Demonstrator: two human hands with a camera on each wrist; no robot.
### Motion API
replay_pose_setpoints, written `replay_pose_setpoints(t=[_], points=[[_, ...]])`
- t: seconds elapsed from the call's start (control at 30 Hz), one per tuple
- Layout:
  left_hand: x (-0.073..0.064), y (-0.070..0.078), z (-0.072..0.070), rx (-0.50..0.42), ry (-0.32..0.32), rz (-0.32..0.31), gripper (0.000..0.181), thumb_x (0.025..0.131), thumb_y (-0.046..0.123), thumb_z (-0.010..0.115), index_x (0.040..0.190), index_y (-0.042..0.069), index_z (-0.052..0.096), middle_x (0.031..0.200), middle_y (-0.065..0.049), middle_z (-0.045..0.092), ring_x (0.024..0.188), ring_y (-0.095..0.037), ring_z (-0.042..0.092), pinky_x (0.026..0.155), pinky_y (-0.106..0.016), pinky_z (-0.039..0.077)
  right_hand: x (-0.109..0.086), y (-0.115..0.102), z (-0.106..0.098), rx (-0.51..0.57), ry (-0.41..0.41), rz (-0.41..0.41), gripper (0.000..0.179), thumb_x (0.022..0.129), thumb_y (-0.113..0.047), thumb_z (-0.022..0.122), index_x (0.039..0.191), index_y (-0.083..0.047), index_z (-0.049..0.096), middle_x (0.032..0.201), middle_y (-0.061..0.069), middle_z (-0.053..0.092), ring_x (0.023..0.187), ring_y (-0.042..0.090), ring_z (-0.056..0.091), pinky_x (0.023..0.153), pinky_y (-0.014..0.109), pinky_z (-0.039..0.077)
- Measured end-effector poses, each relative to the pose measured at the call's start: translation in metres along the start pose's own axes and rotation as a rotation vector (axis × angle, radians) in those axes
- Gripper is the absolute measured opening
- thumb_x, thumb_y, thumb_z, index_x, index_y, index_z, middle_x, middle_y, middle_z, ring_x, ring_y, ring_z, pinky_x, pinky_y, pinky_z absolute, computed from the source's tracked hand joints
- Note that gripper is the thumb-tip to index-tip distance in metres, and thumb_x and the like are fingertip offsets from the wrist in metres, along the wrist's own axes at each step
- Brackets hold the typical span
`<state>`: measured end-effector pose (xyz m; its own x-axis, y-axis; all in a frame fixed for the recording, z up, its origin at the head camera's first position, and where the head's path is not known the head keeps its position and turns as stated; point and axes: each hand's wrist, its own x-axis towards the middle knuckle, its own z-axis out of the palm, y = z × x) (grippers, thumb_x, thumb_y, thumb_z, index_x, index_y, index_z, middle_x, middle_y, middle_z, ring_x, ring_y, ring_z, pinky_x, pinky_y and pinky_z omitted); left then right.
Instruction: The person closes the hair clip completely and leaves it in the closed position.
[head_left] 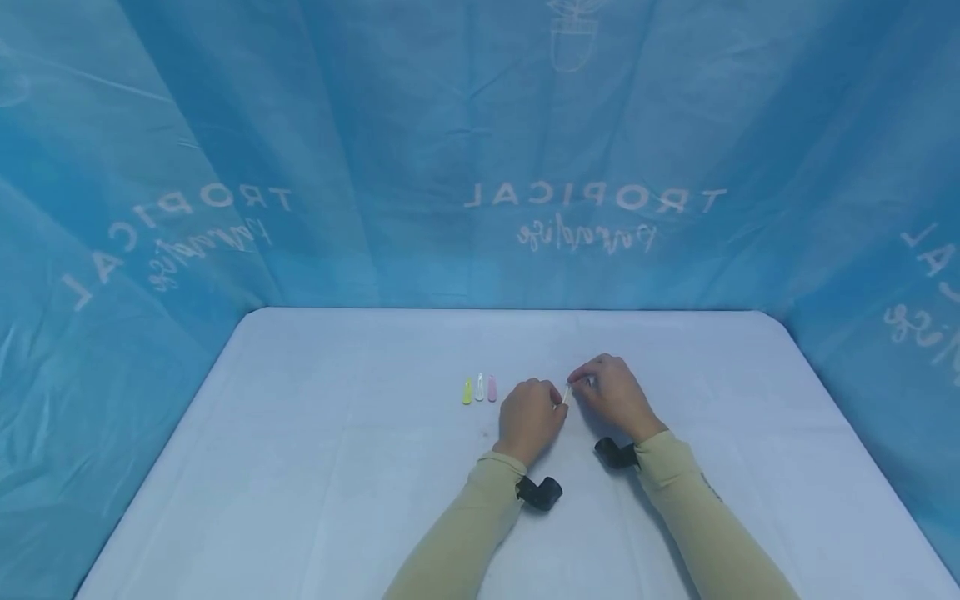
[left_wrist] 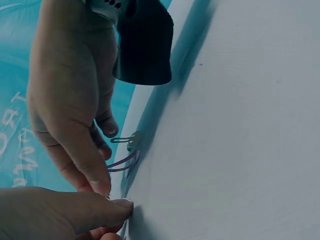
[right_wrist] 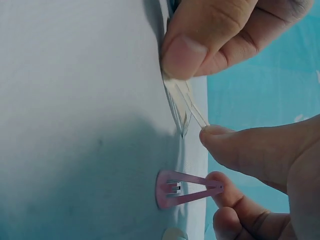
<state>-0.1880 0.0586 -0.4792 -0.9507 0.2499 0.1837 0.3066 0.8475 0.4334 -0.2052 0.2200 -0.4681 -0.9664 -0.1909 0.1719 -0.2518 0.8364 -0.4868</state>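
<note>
A pale cream snap hair clip (head_left: 566, 394) is held between both hands above the white table. My left hand (left_wrist: 55, 212) pinches one end between thumb and fingers. The right hand (right_wrist: 270, 155) pinches the narrow end, with thin strips of the clip showing between the hands in the right wrist view. The fingertips hide the rest. Beside the hands in the head view lie a yellow hair clip (head_left: 467, 391), a white hair clip (head_left: 480, 387) and a pink hair clip (head_left: 492, 388) in a row. The pink one shows close behind the right hand's fingers in the right wrist view.
White cloth covers the table (head_left: 300, 467), which has rounded far corners. Blue printed curtains (head_left: 405, 150) hang behind it and along both sides. A black wrist camera (left_wrist: 145, 45) sits low by one wrist in the left wrist view.
</note>
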Motion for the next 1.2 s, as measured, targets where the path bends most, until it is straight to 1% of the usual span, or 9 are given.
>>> replay_pose_setpoints(t=[0.07, 0.2, 0.3, 0.43, 0.6, 0.77, 0.93, 1.1, 1.2], points=[[0.0, -0.001, -0.001, 0.004, -0.018, -0.007, 0.012, 0.086, 0.027, 0.079, 0.086, 0.016, 0.075, 0.079, 0.003, 0.066, 0.075, -0.013, 0.063, 0.062, -0.025, 0.048, -0.001, 0.0, 0.001, -0.016, -0.009, -0.012, 0.01, 0.09, -0.003, 0.071, 0.097, -0.003, 0.078, 0.103, 0.02, 0.068, 0.101, 0.04, 0.059, 0.091, 0.055, 0.046], [-0.001, -0.005, -0.003, -0.018, -0.059, -0.022, 0.012, 0.087, 0.026, 0.079, 0.085, 0.015, 0.075, 0.079, 0.003, 0.067, 0.073, -0.012, 0.063, 0.062, -0.024, 0.048, -0.002, -0.001, 0.004, -0.043, -0.03, -0.037, 0.013, 0.091, -0.005, 0.071, 0.101, -0.005, 0.078, 0.104, 0.02, 0.067, 0.1, 0.039, 0.058, 0.088, 0.054, 0.046], [-0.002, -0.007, -0.006, -0.047, -0.077, -0.032, 0.011, 0.087, 0.024, 0.078, 0.086, 0.014, 0.075, 0.08, 0.003, 0.067, 0.073, -0.012, 0.063, 0.061, -0.024, 0.048, -0.003, 0.0, 0.007, -0.043, -0.024, -0.061, 0.013, 0.091, -0.004, 0.071, 0.101, -0.007, 0.079, 0.105, 0.02, 0.065, 0.099, 0.039, 0.056, 0.087, 0.053, 0.045], [-0.002, -0.01, -0.007, -0.068, -0.085, -0.04, 0.009, 0.087, 0.023, 0.078, 0.087, 0.014, 0.075, 0.08, 0.003, 0.067, 0.072, -0.013, 0.062, 0.061, -0.024, 0.048, -0.003, 0.001, 0.01, -0.061, -0.008, -0.091, 0.013, 0.091, -0.004, 0.071, 0.1, -0.008, 0.079, 0.107, 0.021, 0.064, 0.102, 0.041, 0.054, 0.089, 0.054, 0.043], [-0.003, -0.012, -0.005, -0.075, -0.08, -0.026, 0.008, 0.086, 0.022, 0.078, 0.087, 0.014, 0.075, 0.079, 0.004, 0.067, 0.07, -0.011, 0.061, 0.06, -0.022, 0.047, -0.004, 0.003, 0.012, -0.087, -0.008, -0.115, 0.014, 0.091, -0.005, 0.072, 0.102, -0.01, 0.079, 0.111, 0.021, 0.063, 0.106, 0.043, 0.052, 0.091, 0.057, 0.041], [-0.001, -0.012, -0.008, -0.062, -0.046, 0.002, 0.007, 0.087, 0.02, 0.078, 0.086, 0.014, 0.075, 0.078, 0.004, 0.066, 0.07, -0.01, 0.061, 0.059, -0.021, 0.046, -0.003, 0.001, 0.008, -0.097, -0.003, -0.116, 0.015, 0.091, -0.006, 0.072, 0.103, -0.011, 0.079, 0.116, 0.022, 0.062, 0.111, 0.046, 0.049, 0.092, 0.06, 0.037], [0.001, -0.011, -0.012, -0.054, -0.047, -0.016, 0.008, 0.09, 0.021, 0.075, 0.089, 0.013, 0.074, 0.08, 0.002, 0.067, 0.072, -0.013, 0.063, 0.061, -0.024, 0.048, 0.0, -0.002, 0.006, -0.076, 0.011, -0.088, 0.012, 0.09, -0.006, 0.073, 0.101, -0.009, 0.077, 0.116, 0.023, 0.061, 0.113, 0.047, 0.048, 0.095, 0.06, 0.036], [0.001, -0.012, -0.014, -0.069, -0.027, -0.015, 0.008, 0.094, 0.019, 0.072, 0.092, 0.012, 0.073, 0.081, 0.001, 0.066, 0.073, -0.013, 0.062, 0.062, -0.025, 0.048, 0.0, -0.004, 0.004, -0.044, 0.045, -0.073, 0.006, 0.091, -0.01, 0.074, 0.096, -0.006, 0.075, 0.111, 0.023, 0.062, 0.109, 0.047, 0.049, 0.094, 0.058, 0.039], [0.001, -0.014, -0.014, -0.078, -0.031, -0.034, 0.008, 0.095, 0.02, 0.071, 0.093, 0.012, 0.072, 0.081, 0.002, 0.065, 0.073, -0.012, 0.061, 0.063, -0.025, 0.048, 0.0, -0.004, 0.004, -0.015, 0.038, -0.056, 0.007, 0.092, -0.012, 0.073, 0.094, -0.005, 0.073, 0.11, 0.023, 0.062, 0.107, 0.046, 0.05, 0.093, 0.057, 0.04]])
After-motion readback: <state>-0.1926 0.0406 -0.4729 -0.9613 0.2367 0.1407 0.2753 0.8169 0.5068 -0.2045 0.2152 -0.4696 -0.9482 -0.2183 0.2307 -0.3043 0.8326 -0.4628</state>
